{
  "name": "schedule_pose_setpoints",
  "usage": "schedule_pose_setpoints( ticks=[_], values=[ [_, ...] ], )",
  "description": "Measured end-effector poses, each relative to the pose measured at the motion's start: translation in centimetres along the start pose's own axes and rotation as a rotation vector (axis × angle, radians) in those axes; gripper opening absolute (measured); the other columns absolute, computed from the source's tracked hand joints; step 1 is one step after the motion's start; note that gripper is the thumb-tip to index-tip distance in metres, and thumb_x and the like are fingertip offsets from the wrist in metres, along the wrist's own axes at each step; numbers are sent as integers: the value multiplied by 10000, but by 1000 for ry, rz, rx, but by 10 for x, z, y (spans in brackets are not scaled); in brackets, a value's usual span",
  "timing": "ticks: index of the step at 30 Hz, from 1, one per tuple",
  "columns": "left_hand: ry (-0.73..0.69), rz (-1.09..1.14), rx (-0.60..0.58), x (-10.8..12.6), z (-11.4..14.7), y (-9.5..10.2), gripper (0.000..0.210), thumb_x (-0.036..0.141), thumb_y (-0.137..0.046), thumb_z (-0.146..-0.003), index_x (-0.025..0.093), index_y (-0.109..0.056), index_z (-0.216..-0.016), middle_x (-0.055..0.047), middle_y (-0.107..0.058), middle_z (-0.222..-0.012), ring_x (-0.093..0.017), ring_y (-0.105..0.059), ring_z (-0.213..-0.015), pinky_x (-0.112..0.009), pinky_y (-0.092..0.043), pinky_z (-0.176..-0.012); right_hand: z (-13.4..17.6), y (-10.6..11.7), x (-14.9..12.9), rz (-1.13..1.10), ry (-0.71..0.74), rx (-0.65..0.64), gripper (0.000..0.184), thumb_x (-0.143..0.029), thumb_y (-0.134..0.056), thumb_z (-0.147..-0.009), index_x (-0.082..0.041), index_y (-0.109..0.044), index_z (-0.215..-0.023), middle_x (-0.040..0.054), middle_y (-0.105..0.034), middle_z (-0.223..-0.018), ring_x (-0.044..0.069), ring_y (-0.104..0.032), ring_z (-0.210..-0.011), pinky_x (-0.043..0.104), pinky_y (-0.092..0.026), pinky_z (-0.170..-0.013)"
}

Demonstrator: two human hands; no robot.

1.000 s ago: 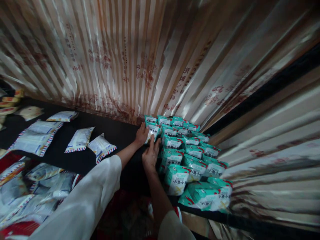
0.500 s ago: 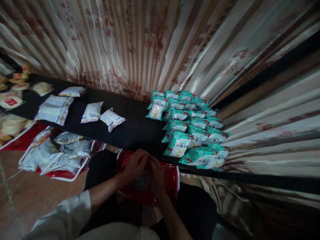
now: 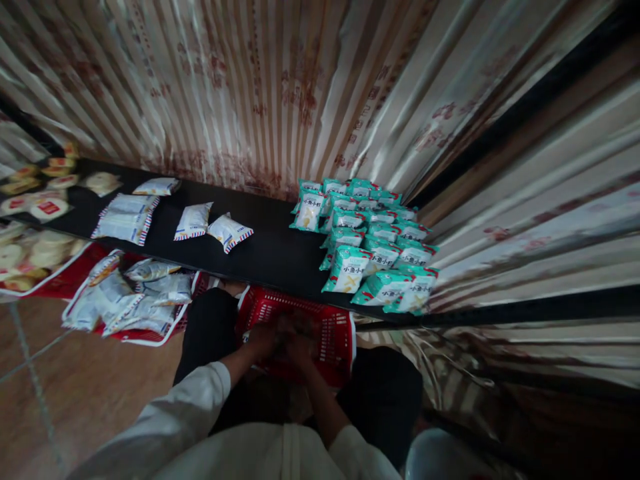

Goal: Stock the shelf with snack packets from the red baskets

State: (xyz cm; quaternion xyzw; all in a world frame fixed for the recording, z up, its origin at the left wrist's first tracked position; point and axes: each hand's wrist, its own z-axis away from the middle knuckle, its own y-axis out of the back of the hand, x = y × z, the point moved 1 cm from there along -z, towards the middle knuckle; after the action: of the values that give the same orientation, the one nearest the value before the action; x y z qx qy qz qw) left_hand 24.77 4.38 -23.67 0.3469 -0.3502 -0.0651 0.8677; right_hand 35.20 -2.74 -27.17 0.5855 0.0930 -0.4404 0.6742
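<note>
My left hand [image 3: 263,338] and my right hand [image 3: 299,347] are down inside a red plastic basket [image 3: 334,330] that rests between my knees, below the shelf edge. The two hands are close together in the dim basket; what they hold is too dark to make out. On the black shelf [image 3: 273,250] above, several teal snack packets [image 3: 373,250] lie in overlapping rows at the right end against the wall.
Blue-and-white striped packets [image 3: 193,221] lie on the shelf's left part. A red tray of similar packets [image 3: 133,303] sits on the brown floor at left. Round packaged cakes [image 3: 43,207] fill the far left. Striped reflective panels form the back and right walls.
Both hands left the teal packets on the shelf and dropped into the red basket. The view tilted down, and the hands sank deeper into the basket.
</note>
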Motion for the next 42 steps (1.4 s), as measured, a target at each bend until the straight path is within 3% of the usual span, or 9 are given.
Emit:
schedule_pose_setpoints(
  ticks=[5, 10, 19, 24, 27, 31, 35, 38, 42],
  values=[
    [-118, -180, 40, 4, 9, 10, 603, 316, -613, -686, 234, -463, -1264, -129, -560, -1217, -331, -472, -1144, -477, -294, -1007, 13, 15, -2, 40, 48, 84, 267, -146, -435, -750, -184, -671, -869, 94, -703, -829, 212, -661, -789, 322, -491, -704],
    [-317, -303, -21, 26, 28, 46, 653, 231, -620, -643, 194, -438, -1268, -146, -491, -1235, -311, -439, -1158, -397, -399, -941, 15, 55, -18, 78, 165, 208, 273, -186, -494, -773, -199, -635, -1007, 114, -632, -1088, 236, -557, -1054, 405, -414, -918],
    [-619, -381, -8, 55, 65, 106, 686, 117, -585, -611, 276, -434, -1261, -87, -429, -1300, -290, -378, -1240, -393, -377, -996, 29, 113, -45, -197, 421, -111, 533, -195, -589, -720, -242, -506, -1244, 60, -567, -1252, 203, -518, -1148, 409, -399, -971],
    [-726, -410, -30, 73, 78, 130, 731, 71, -562, -624, 316, -406, -1295, -52, -378, -1393, -275, -254, -1337, -405, -338, -1043, 34, 132, -56, -250, 396, -135, 522, -206, -618, -690, -220, -543, -1207, 75, -585, -1223, 218, -542, -1110, 399, -409, -954],
    [-799, -386, 42, 81, 78, 140, 744, 30, -524, -642, 333, -388, -1308, -35, -309, -1450, -257, -169, -1373, -425, -297, -1074, 32, 140, -63, -259, 353, -31, 446, -234, -605, -700, -211, -577, -1144, 63, -620, -1152, 219, -559, -1063, 390, -414, -940],
    [-733, -313, 312, 84, 68, 147, 709, 53, -458, -732, 286, -281, -1378, -62, -171, -1503, -250, -138, -1381, -442, -274, -1091, 27, 149, -69, -328, 215, 142, 433, -304, -590, -721, -188, -559, -1137, 65, -634, -1101, 216, -581, -997, 354, -444, -887],
    [-501, -36, 570, 85, 58, 147, 626, 186, -436, -813, 197, -228, -1403, -116, -274, -1456, -238, -311, -1314, -395, -337, -1060, 21, 152, -77, -423, 135, 279, 462, -387, -585, -731, -188, -543, -1146, 61, -648, -1066, 214, -599, -951, 337, -466, -840],
    [-275, 252, 603, 86, 50, 143, 620, 323, -467, -825, 164, -258, -1387, -135, -486, -1290, -223, -574, -1029, -378, -474, -889, 11, 148, -87, -417, 130, 418, 504, -437, -575, -735, -168, -537, -1159, 87, -633, -1097, 229, -582, -992, 361, -444, -877],
    [-214, 566, 550, 84, 32, 139, 545, 386, -521, -794, 147, -420, -1273, -98, -621, -1092, -192, -618, -886, -311, -500, -768, -12, 138, -101, -356, 147, 547, 573, -482, -553, -744, -109, -519, -1177, 147, -594, -1144, 256, -545, -1047, 400, -403, -924]
  ],
)
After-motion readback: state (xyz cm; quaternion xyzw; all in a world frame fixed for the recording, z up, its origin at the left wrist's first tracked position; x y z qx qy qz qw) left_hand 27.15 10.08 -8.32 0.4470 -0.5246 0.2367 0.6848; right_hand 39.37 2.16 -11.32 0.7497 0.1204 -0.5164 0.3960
